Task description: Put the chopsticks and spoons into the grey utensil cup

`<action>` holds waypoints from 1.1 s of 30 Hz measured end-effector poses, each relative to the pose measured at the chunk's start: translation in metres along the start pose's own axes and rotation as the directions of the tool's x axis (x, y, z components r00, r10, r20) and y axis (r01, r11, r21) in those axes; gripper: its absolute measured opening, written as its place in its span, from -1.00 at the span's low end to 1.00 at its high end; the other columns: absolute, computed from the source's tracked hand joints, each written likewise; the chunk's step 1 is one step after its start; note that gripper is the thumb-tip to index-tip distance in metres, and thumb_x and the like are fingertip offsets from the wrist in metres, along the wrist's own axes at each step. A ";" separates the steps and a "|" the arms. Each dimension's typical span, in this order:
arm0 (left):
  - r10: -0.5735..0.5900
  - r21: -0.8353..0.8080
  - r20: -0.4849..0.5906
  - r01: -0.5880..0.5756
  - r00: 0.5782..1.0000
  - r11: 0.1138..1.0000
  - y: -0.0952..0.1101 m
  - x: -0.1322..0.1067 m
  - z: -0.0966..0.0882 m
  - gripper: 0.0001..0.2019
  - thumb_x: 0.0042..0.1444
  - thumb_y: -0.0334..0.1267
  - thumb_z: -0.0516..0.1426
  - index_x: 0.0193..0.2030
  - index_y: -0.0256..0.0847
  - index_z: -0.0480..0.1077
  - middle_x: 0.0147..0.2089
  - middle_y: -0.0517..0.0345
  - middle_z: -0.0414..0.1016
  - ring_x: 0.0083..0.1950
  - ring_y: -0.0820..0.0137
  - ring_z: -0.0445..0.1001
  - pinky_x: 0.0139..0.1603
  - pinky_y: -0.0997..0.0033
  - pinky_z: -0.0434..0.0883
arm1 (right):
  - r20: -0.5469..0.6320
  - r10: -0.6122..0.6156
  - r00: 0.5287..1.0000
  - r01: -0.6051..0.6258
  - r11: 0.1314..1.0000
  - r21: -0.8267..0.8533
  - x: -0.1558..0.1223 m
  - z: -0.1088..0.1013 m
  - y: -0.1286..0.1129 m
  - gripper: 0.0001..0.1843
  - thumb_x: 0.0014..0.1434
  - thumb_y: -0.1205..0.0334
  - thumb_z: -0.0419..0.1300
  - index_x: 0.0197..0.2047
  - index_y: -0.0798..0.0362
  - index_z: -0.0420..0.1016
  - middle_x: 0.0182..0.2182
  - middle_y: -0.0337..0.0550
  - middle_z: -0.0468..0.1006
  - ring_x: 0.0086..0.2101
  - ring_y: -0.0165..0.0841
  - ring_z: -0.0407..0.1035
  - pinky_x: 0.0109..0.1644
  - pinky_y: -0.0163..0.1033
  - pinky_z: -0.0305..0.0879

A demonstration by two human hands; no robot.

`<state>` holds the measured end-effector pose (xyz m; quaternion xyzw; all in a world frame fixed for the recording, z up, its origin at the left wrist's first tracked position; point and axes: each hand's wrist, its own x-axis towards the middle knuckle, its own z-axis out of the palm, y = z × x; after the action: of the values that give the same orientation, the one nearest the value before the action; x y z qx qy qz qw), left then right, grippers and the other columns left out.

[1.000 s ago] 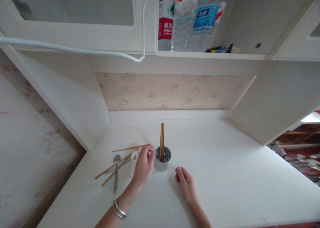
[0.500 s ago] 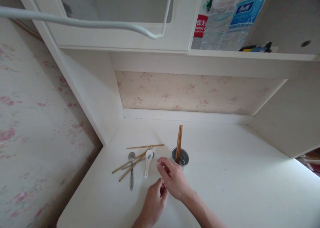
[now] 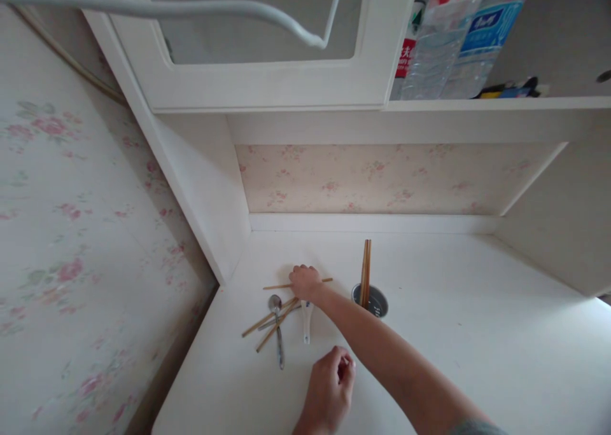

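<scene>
My right hand point(image 3: 305, 282) reaches across to the far chopstick point(image 3: 328, 280), its fingers bunched over the middle of it; the fingertips are partly hidden. Just below that hand lies a white porcelain spoon point(image 3: 306, 330), its bowl partly covered. To its left, two more chopsticks point(image 3: 252, 329) cross with a metal spoon point(image 3: 279, 343) and another metal utensil beneath. A round metal cup point(image 3: 379, 303) holds several upright chopsticks point(image 3: 366, 269). My left hand point(image 3: 331, 381) is curled closed near the front, apart from the utensils, with nothing visible in it.
The white desktop point(image 3: 453, 346) runs below a cabinet door point(image 3: 267, 88) and an open shelf with plastic bottles point(image 3: 442, 53). A white cable point(image 3: 214, 7) crosses the top. A side panel point(image 3: 191, 187) stands at left beside flowered wallpaper point(image 3: 62, 244).
My right hand has moved away from my left hand and the cup, going left and farther back onto the far chopstick. My left hand stays curled. The view has shifted slightly left.
</scene>
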<state>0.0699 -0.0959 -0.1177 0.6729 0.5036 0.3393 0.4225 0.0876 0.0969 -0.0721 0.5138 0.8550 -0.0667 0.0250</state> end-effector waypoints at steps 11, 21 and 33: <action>-0.003 -0.052 0.018 0.004 1.000 0.999 0.000 0.003 -0.004 -0.81 0.27 -0.21 -0.02 -0.30 -0.19 0.33 -0.44 0.23 0.38 -0.43 0.48 0.31 -0.40 0.53 0.17 | -0.348 0.173 0.922 -0.110 0.975 0.195 -0.004 -0.028 0.008 -0.77 0.38 0.30 -0.04 -0.02 0.12 0.40 -0.13 0.00 0.52 -0.13 -0.23 0.44 -0.09 -0.10 0.39; -0.038 -0.072 0.020 0.039 0.999 0.997 -0.003 0.002 0.000 -0.74 0.28 -0.11 -0.04 -0.29 -0.20 0.35 -0.46 0.23 0.37 -0.44 0.47 0.31 -0.43 0.55 0.17 | -0.768 0.287 0.573 0.327 0.778 0.536 -0.098 -0.105 0.018 -0.84 0.35 0.21 0.01 -0.12 0.00 0.39 -0.18 -0.14 0.48 -0.17 -0.37 0.40 -0.06 -0.26 0.36; -0.064 -0.018 0.013 0.064 0.998 0.998 0.006 0.002 0.001 -0.73 0.27 -0.07 -0.05 -0.30 -0.18 0.34 -0.47 0.25 0.35 -0.44 0.44 0.30 -0.40 0.52 0.19 | -0.472 0.727 0.499 0.082 0.502 0.861 -0.165 -0.060 0.132 -0.63 0.17 -0.08 0.12 -0.20 0.05 0.50 -0.28 -0.07 0.58 -0.26 -0.25 0.44 -0.13 -0.12 0.36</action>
<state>0.0736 -0.0952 -0.1131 0.6547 0.5192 0.3260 0.4422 0.2832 0.0220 -0.0064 0.6078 0.5024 -0.1962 -0.5828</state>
